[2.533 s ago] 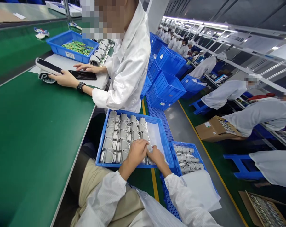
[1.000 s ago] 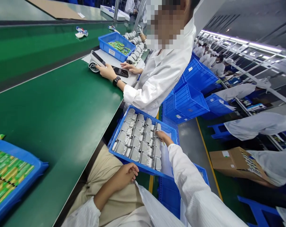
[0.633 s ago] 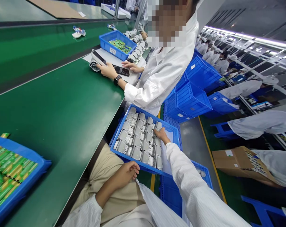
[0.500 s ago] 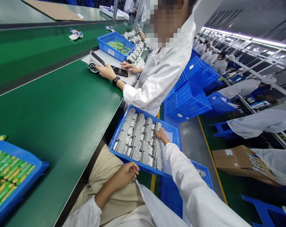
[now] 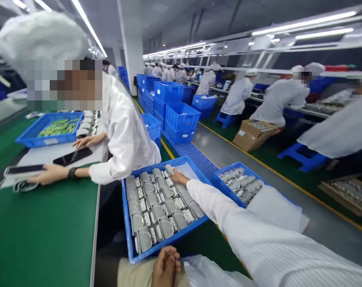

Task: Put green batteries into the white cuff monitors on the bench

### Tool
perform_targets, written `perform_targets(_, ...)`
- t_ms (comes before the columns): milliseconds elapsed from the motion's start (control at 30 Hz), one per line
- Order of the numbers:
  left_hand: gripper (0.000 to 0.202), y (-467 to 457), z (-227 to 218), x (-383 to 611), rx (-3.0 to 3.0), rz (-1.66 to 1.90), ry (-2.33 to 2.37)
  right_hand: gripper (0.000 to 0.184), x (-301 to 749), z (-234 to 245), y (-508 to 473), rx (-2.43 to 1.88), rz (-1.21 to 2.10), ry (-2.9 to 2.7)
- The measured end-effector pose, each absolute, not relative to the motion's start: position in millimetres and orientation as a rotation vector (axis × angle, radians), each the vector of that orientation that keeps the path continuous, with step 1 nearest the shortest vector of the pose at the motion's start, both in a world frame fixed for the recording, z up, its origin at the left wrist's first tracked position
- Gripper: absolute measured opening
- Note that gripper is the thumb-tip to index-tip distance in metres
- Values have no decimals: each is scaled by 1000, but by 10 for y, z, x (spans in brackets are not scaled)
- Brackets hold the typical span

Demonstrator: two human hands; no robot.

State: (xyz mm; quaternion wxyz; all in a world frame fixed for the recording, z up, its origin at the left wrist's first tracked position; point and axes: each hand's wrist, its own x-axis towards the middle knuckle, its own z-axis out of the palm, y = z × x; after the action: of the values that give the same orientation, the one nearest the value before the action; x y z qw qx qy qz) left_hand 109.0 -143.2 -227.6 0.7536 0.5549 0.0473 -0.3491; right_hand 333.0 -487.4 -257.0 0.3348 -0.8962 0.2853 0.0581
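Note:
A blue tray (image 5: 127,231) holds several rows of grey cuffs with small white units (image 5: 152,198). At its far right corner, the fingers of my right hand (image 5: 180,177) are closed on a grey cuff (image 5: 169,169), which sits at the end of a row. Part of my grip is hidden behind the hand. My left hand (image 5: 166,264) rests over my lap beside the tray's near edge, fingers curled in and nothing visible in them. White sheet material (image 5: 190,171) shows along the tray's right side.
A co-worker in white (image 5: 124,131) leans over the green table (image 5: 49,231), handling a phone (image 5: 72,156) beside a blue bin (image 5: 31,133) of green batteries. Another blue tray (image 5: 218,185) of cuffs stands right. Stacked blue crates (image 5: 182,115) and a cardboard box (image 5: 251,135) lie beyond.
My view has swung right and up, so the tray and co-worker appear farther left. My right hand stays at the cuff in the tray's far corner. The left hand remains curled near my lap.

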Motion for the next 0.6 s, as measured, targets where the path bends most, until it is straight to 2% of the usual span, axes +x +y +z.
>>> perform_targets(233,66,-1526,-2094,1024,1229,-672,199,79,3069,-2647,-4793,-2302,90,794)
perform_targets(367,63,-1529,-1909,1041,1282,-649,140,59,2873,-2523,-4764,-2333,-95,710)
perform_targets(467,57,-1442,-1582,1102,1256,-657,-49,43,2645,-2406,-4752,-2362,-262,596)
perform_targets(600,75,-1270,-1012,835,1113,-572,-277,31,2142,-2361,-4699,-2399,-276,362)
